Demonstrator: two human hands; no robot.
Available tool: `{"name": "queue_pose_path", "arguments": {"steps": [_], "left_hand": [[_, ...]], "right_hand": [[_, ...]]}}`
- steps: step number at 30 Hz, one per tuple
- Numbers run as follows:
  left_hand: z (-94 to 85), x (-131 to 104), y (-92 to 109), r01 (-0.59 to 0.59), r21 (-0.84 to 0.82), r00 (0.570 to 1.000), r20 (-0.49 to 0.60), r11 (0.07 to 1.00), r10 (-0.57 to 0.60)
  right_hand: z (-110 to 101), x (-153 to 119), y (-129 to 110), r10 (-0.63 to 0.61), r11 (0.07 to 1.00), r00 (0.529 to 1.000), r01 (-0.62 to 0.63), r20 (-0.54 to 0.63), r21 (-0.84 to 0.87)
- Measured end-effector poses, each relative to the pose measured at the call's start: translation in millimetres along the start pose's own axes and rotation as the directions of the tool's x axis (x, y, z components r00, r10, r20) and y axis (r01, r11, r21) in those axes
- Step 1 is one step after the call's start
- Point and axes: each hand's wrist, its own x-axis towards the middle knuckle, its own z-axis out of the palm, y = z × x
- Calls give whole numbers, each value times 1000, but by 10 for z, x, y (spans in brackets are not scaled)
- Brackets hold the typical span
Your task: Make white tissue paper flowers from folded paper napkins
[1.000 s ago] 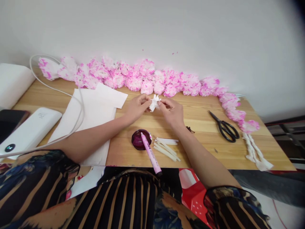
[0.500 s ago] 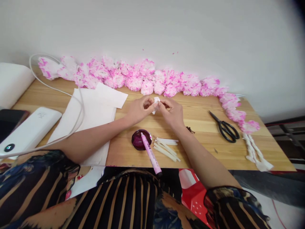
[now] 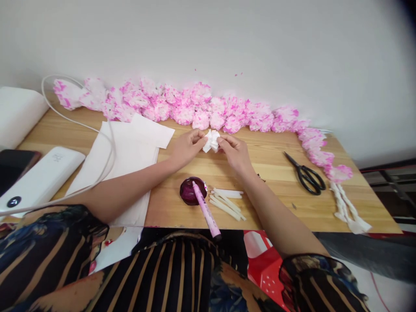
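Between my two hands is a small white tissue paper flower, its folds fanned out. My left hand pinches its left edge between thumb and fingers. On the other side, my right hand grips the right edge the same way. Just behind lies a long row of pink-tipped white paper flowers along the wall. Nearer my body, a pink marker leans with its tip on a small dish of dark purple liquid. Several white sticks lie to the right of the dish.
White paper sheets are stacked on the left, crossed by a white cable. Beyond them are a white power bank, a dark phone and a white roll. Black scissors rest on the right, near twisted white paper strands.
The white paper in my fingers has opened from a narrow crumpled piece into a wider, fanned shape. My hands have moved slightly apart. The things on the table stay in place.
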Motion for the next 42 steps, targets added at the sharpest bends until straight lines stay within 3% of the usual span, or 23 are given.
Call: {"name": "queue_pose_path", "arguments": {"steps": [4,8,12,15,18,22,25,27,34,39,42], "left_hand": [[9,-33,32,-62,99,998,-16,993,64],[30,-41,36,-78,74,997,-5,994,79],[27,-40,67,-6,-15,1000,1,1000,6],[12,-32,101,36,-22,999,-2,999,-36],[5,-4,93,71,-67,997,-13,995,-72],[13,31,30,103,-197,994,-9,975,-107],[11,22,5,77,-220,997,21,972,-74],[3,3,12,44,-219,999,42,975,-36],[-27,-33,30,-59,-50,994,92,997,64],[-5,-40,-41,-110,84,990,100,990,102],[-10,-60,-11,-101,146,992,87,984,89]], "right_hand": [[3,-54,-91,-110,981,993,103,-31,-167],[15,-73,-110,-155,960,985,132,-77,-249],[44,-32,-22,10,1000,995,-8,-97,11],[55,4,33,165,963,985,-152,-41,222],[19,28,45,205,940,979,-196,-4,278],[-39,12,-8,62,994,998,-63,5,93],[-25,-25,-56,-61,993,998,63,24,-101],[-1,-33,-62,-85,987,996,86,11,-136],[-4,25,15,114,981,993,-110,-15,158],[-8,37,-39,307,851,949,-307,70,426],[-14,46,-71,372,786,923,-368,96,497]]}}
